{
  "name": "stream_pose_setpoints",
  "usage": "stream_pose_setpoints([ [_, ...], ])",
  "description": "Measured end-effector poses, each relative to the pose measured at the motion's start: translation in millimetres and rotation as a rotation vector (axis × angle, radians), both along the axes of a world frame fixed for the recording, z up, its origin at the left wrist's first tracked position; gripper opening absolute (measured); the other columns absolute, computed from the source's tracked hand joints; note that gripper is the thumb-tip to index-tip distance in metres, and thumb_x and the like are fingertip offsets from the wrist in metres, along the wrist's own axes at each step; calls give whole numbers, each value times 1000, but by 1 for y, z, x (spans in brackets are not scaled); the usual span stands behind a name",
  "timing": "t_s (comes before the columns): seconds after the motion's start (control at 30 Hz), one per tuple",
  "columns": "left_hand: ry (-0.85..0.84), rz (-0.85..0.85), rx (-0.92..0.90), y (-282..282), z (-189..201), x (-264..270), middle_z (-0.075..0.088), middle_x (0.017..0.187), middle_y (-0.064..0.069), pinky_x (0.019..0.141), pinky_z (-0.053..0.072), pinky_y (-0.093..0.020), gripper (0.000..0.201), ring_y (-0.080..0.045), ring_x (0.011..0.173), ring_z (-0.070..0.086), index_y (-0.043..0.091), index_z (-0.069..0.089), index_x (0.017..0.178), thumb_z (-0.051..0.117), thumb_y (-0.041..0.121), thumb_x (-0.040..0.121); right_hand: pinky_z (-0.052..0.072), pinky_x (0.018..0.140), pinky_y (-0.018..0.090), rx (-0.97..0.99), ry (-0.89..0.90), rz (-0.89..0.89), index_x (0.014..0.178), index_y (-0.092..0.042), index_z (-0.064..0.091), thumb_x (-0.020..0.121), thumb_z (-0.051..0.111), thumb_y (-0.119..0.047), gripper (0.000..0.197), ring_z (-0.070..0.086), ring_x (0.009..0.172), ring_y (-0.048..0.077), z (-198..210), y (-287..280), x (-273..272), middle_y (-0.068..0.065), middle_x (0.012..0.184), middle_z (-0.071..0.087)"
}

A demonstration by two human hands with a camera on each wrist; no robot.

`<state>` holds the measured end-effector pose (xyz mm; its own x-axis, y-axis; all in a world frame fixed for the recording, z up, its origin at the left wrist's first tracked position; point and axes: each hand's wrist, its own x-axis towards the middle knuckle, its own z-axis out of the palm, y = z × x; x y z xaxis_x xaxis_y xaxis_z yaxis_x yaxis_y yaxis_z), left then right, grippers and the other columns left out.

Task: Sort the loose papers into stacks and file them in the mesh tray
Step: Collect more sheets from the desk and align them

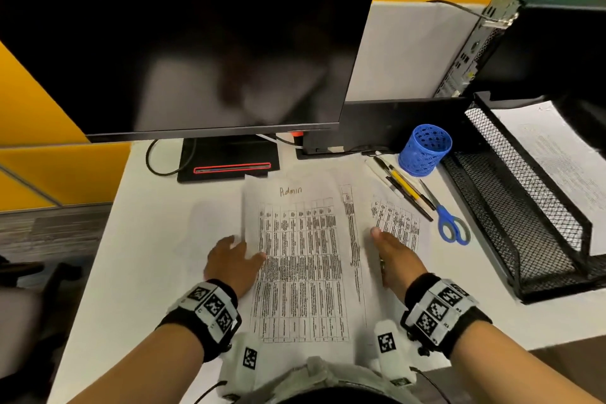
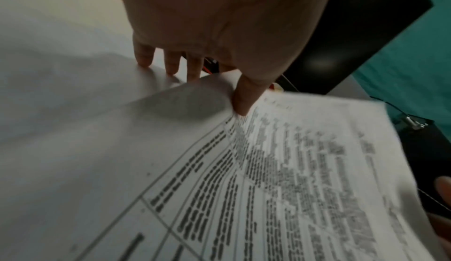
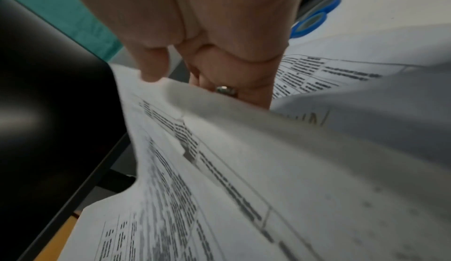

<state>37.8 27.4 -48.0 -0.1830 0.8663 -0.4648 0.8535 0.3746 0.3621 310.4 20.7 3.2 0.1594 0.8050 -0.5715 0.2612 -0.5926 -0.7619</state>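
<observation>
A: Start at the fingers. What has each got?

B: The left hand (image 1: 229, 264) has its thumb (image 2: 241, 101) pressed on top of the white printed sheet headed "Admin" (image 1: 298, 259), at its left edge, with the other fingers (image 2: 144, 57) reaching down past that edge to the surface below; so it pinches the sheet. The right hand (image 1: 392, 256) holds the opposite edge, thumb (image 3: 152, 64) above and curled fingers beneath, a ring showing. In the wrist views the page bows up off the white desk (image 1: 137, 239).

A: And round it?

B: More printed table sheets (image 1: 396, 223) lie loose under and to the right of it. Beyond them are pens (image 1: 405, 188), blue-handled scissors (image 1: 451, 223), and a blue perforated pen cup (image 1: 424, 149).

A: The tray?

B: The black wire-mesh tray (image 1: 524, 207) stands at the desk's right, well apart from both hands. One printed sheet (image 1: 557, 157) already rests on its upper level.

A: So how far along?

B: Early to middling, I'd judge. One paper appears filed; this page is only lifted, and the loose ones need stacking and filing.
</observation>
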Motion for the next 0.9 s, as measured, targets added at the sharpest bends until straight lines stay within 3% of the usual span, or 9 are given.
stream_pose_setpoints([
  [0.1, -172, -119, -58, -2, -13, -5, 33, 153, -4, 114, 28, -45, 84, -24, 138, 35, 23, 30, 146, 41, 73, 78, 43, 60, 22, -57, -77, 167, 112, -28, 53, 85, 62, -39, 30, 57, 76, 10, 3, -1, -9, -4, 97, 65],
  [0.23, -512, -62, -122, -7, 3, -2, 59, 131, 0, 99, 41, -31, 71, -20, 115, 57, 25, 43, 137, 44, 68, 81, 34, 82, 19, -103, -350, 290, 130, -5, 47, 89, 59, -19, 45, 53, 104, 23, -3, 0, -17, 10, 129, 56],
  [0.3, -401, -6, -17, -4, 11, -9, 56, 135, -6, 106, 37, -36, 72, -25, 123, 52, 21, 53, 131, 35, 71, 82, 39, 82, 23, -136, -363, 256, 125, -3, 51, 89, 58, -16, 38, 50, 95, 19, -6, 1, -14, 13, 128, 58],
  [0.37, -226, 208, 164, -1, 12, -24, 59, 128, -15, 106, 37, -39, 54, -32, 121, 52, 13, 65, 112, 39, 53, 87, 41, 92, 28, -152, -348, 229, 129, -3, 48, 90, 57, -20, 44, 52, 103, 23, -3, 1, -13, 15, 132, 55],
  [0.47, -216, 589, 253, -6, 12, -47, 58, 126, -17, 96, 42, -39, 34, -38, 114, 54, 14, 61, 117, 58, 27, 85, 33, 109, 37, -170, -274, 205, 142, -6, 35, 82, 56, -56, 81, 44, 131, 29, -2, -1, -16, 12, 146, 43],
  [0.53, -362, 696, 233, -12, 9, -53, 55, 128, -18, 85, 43, -34, 43, -37, 106, 56, 13, 50, 126, 62, 15, 84, 35, 108, 38, -158, -239, 221, 140, -8, 37, 76, 61, -59, 86, 45, 130, 29, -3, -1, -20, 11, 145, 45],
  [0.6, -428, 717, 269, -17, 9, -53, 57, 124, -18, 76, 40, -31, 46, -31, 92, 55, 14, 45, 127, 62, 10, 85, 33, 108, 36, -175, -276, 234, 143, -5, 31, 81, 66, -39, 79, 39, 134, 29, -5, -3, -25, 12, 147, 40],
  [0.77, -497, 676, 392, -29, 20, -57, 59, 111, -11, 81, 42, -33, 49, -30, 98, 57, 17, 45, 133, 63, 15, 87, 38, 104, 37, -152, -215, 112, 137, -2, 39, 83, 66, -26, 65, 47, 127, 31, -5, 0, -18, 11, 137, 49],
  [0.9, -643, 582, 400, -33, 36, -68, 68, 104, -8, 84, 46, -35, 18, -31, 104, 61, 16, 64, 108, 55, 17, 92, 45, 95, 39, -128, -148, 22, 111, -6, 57, 76, 73, -29, 45, 59, 105, 32, -7, 1, -4, 12, 113, 64],
])
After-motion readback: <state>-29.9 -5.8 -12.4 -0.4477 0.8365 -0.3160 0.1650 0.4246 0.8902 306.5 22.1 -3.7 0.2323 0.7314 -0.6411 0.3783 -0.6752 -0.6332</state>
